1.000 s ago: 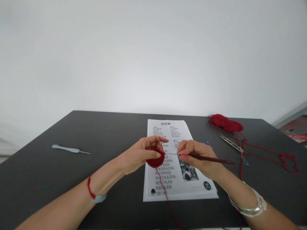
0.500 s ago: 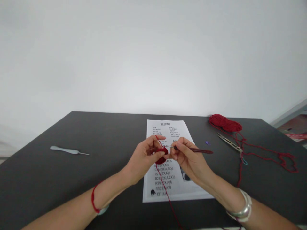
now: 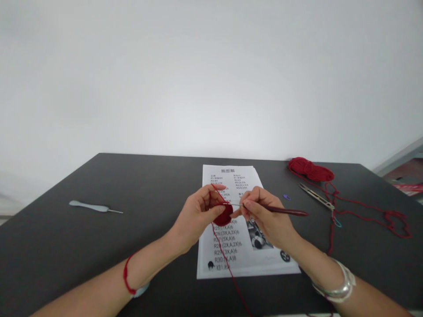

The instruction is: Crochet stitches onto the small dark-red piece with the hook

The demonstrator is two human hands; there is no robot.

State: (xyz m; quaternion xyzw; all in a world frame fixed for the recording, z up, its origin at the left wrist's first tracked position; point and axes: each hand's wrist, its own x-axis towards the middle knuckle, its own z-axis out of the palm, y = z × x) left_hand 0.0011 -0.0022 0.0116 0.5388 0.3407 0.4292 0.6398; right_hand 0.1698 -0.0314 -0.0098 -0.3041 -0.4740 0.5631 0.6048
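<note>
Between the thumb and fingers of my left hand [image 3: 200, 212] is a small round piece of dark red crochet [image 3: 224, 217]. Red yarn [image 3: 222, 251] runs up over my left index finger, and a strand trails down toward the table's front edge. My right hand [image 3: 264, 215] grips a crochet hook [image 3: 284, 211] with a dark red handle, held nearly level. Its thin metal tip reaches the top edge of the crochet piece, where a loop of yarn lies around it. A right fingertip is close to the piece's right edge.
Printed pattern sheets [image 3: 228, 268] lie beneath my hands on the dark table [image 3: 158, 176]. At left rests a pale-handled crochet hook [image 3: 95, 207]. On the right are a red yarn skein [image 3: 310, 170], thread snips [image 3: 316, 196], a purple stitch marker [image 3: 286, 197] and loose yarn.
My right hand has shifted right with the hook, drawing its handle away from my left hand. The crochet piece stays nearly in place, and more of the sheet's picture shows.
</note>
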